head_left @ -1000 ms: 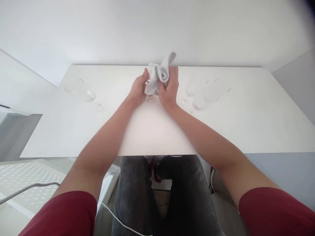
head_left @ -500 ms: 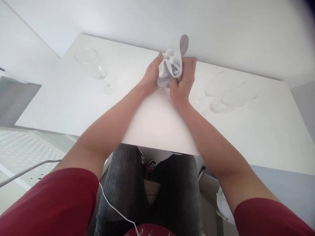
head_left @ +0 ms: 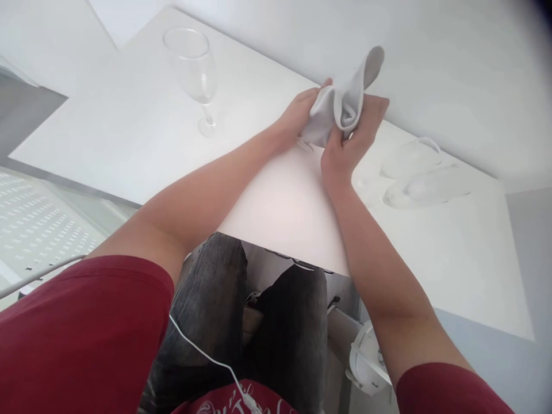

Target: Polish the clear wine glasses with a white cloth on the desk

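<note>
Near the far edge of the white table, both hands close around a bunched light grey cloth (head_left: 322,118). My left hand (head_left: 297,118) grips its left side, with the fingers partly hidden behind the fabric. On the right, my right hand (head_left: 351,144) pinches the cloth between thumb and fingers, and one fold sticks up above it. A thin clear edge, like part of a glass, shows just under the cloth by my left palm; most of whatever it belongs to is covered.
A clear wine glass (head_left: 196,75) stands upright on the white table (head_left: 284,201), left of my hands. Several clear glass shapes (head_left: 425,184), faint against the white, are right of my right forearm. A wall runs behind the table. A white cable (head_left: 202,352) crosses my lap.
The view has tilted, so the table and wine glass appear rotated. Both hands and the cloth sit further right and slightly higher in the picture. The grip on the cloth continues.
</note>
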Tool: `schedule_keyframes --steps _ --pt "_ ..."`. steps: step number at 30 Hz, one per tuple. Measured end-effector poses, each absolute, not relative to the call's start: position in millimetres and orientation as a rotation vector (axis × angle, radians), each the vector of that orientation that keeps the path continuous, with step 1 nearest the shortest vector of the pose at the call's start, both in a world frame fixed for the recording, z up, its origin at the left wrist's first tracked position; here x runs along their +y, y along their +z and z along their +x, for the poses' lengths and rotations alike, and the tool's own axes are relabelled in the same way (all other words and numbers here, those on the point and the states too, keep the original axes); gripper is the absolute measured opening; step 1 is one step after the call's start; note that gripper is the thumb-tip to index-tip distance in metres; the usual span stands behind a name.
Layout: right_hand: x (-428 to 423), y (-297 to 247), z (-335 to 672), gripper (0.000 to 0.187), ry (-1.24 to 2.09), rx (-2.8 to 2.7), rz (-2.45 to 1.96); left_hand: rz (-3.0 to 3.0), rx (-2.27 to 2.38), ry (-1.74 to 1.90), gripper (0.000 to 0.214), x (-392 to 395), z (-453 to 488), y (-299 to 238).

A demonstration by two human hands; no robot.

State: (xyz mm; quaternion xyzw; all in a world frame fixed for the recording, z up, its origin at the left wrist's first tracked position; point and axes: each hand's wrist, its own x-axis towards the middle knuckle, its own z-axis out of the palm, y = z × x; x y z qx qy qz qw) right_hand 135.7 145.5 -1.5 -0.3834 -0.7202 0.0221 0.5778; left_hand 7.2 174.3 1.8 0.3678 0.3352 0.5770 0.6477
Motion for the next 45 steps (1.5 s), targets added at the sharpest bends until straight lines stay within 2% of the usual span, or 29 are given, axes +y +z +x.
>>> schedule_keyframes --steps 5,9,13,19,29,37,41,45 --pt "154 -3 141 0.021 0.087 -1.542 -0.938 1.08 0.74 1.225 0.046 181 4 -7" --pt "155 -4 141 0.02 0.115 -1.482 -0.979 1.149 0.7 1.198 0.032 174 3 -1" --pt "147 -2 135 0.015 0.258 -1.676 -0.963 0.995 0.703 1.273 0.029 174 1 -1" --pt "152 -5 138 0.021 0.334 -1.556 -0.974 0.863 0.604 1.234 0.044 175 0 5" --pt "144 0 135 0.017 0.299 -1.607 -0.972 0.839 0.698 1.277 0.038 175 4 4" --pt "143 -1 133 0.019 0.323 -1.585 -1.004 0.864 0.606 1.193 0.055 168 4 12" --pt "148 -4 137 0.022 0.377 -1.527 -1.02 0.918 0.606 1.24 0.043 169 6 10" --pt "147 0 141 0.031 0.257 -1.526 -0.974 0.889 0.714 1.277 0.033 175 6 2"
